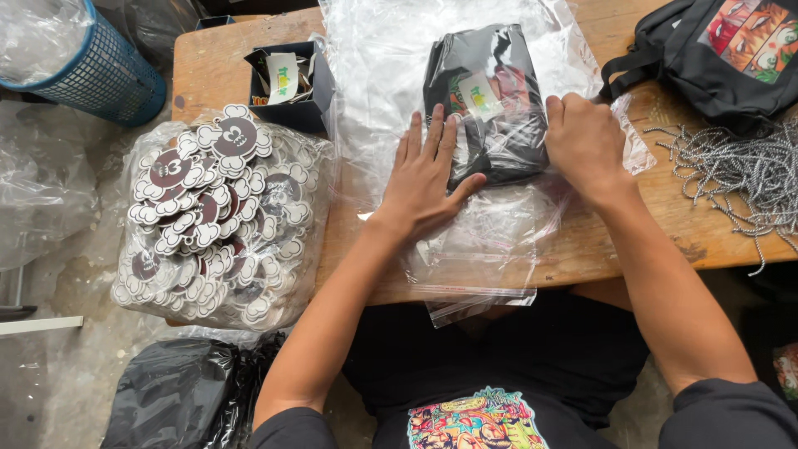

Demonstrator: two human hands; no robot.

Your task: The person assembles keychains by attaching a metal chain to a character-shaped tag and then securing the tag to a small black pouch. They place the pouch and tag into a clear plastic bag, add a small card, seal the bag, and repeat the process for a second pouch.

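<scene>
**Pressing the bagged garment flat**

My left hand (424, 179) lies spread on the clear plastic bag (465, 241), fingers released and splayed, palm down, with the thumb reaching right to touch the lower edge of the dark folded bundle (486, 104) inside it. My right hand (586, 145) is curled, knuckles up, pressed against the bundle's right side; whether its fingers pinch the film or only lean on it I cannot tell, since they are tucked under. The bundle sits in the upper half of the bag, in the middle of the wooden surface (208, 66), with a pale sticker on its top face. The bag's open end trails toward me and hangs over the near edge of the surface.

I judge the step in hand to be settling and smoothing the packed bundle in its bag. The next move, as I see it, calls for keeping the bundle pinned while the loose film below is drawn flat and folded or sealed (slippery film, so an even press matters).

Well to my left lies a sack of round flower-edged badges (212, 216), a small dark box of tags (287, 83) behind it. A heap of grey cords (740, 179) and a black backpack (723, 54) are at my right.
</scene>
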